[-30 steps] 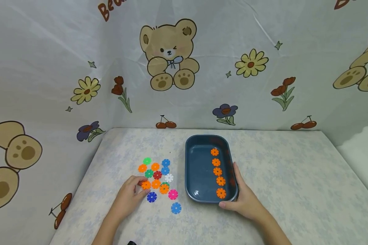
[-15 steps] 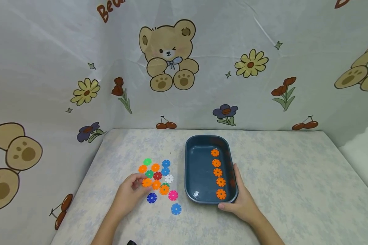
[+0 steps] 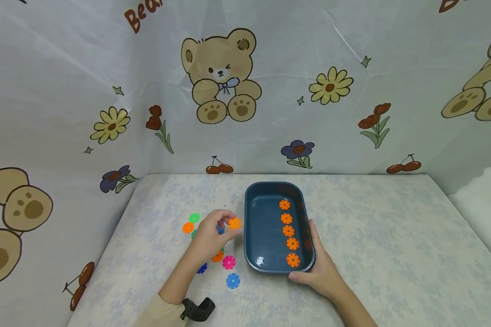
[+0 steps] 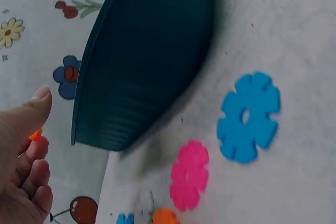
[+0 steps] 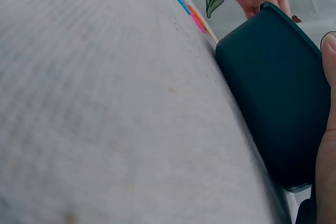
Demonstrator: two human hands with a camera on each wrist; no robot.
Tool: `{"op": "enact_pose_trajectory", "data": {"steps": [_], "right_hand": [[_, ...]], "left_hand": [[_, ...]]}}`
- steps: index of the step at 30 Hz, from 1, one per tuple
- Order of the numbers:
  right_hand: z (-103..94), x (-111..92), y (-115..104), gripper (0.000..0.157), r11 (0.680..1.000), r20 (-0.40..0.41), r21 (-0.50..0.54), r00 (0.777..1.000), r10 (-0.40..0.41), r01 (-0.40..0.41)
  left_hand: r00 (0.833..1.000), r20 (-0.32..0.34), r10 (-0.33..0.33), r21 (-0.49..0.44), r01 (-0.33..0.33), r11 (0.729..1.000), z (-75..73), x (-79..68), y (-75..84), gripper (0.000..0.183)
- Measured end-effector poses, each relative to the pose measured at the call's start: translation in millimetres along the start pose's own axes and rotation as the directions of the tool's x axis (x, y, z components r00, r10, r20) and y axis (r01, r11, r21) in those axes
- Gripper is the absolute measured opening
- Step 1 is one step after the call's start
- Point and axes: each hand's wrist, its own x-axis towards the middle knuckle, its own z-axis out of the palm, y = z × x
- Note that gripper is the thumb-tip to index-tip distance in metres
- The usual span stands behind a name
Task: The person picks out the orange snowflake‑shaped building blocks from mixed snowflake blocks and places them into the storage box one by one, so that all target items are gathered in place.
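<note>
Between thumb and fingers my left hand (image 3: 210, 234) pinches an orange snowflake disc (image 3: 235, 223), raised just left of the dark blue tray (image 3: 263, 268). In the left wrist view only a sliver of that orange disc (image 4: 35, 135) shows past the fingers. My right hand (image 3: 326, 268) grips the tray's near right corner, thumb at the front rim and fingers along the right side. Inside the tray, several orange snowflake discs (image 3: 288, 230) lie in a column towards the right wall. The left hand hides part of the loose discs on the table.
Left of the tray lie loose discs, among them a pink one (image 3: 228, 262), a light blue one (image 3: 232, 280) and a bright green one (image 3: 194, 218). A black strap (image 3: 198, 309) is on the left wrist. A printed cloth (image 3: 270, 136) hangs behind the table.
My left hand has lifted the orange disc from among the loose pieces and carried it right and away from me, up to the tray's left side. The right hand keeps its grip on the tray.
</note>
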Motion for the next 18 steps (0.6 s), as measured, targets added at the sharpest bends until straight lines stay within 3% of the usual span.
{"op": "enact_pose_trajectory", "data": {"steps": [8,18], "right_hand": [[1.6,0.1,3.6,0.142,1.000,-0.009,0.015,1.000,-0.020,0.020],[1.6,1.2,2.5,0.140,1.000,-0.019,-0.013,1.000,-0.001,0.000]], "left_hand": [[0.993,0.049,0.105,0.028,-0.107,0.994,29.0,37.6,27.5,0.037],[0.979,0.143,0.142,0.125,-0.161,0.979,51.2,71.3,48.7,0.041]]}}
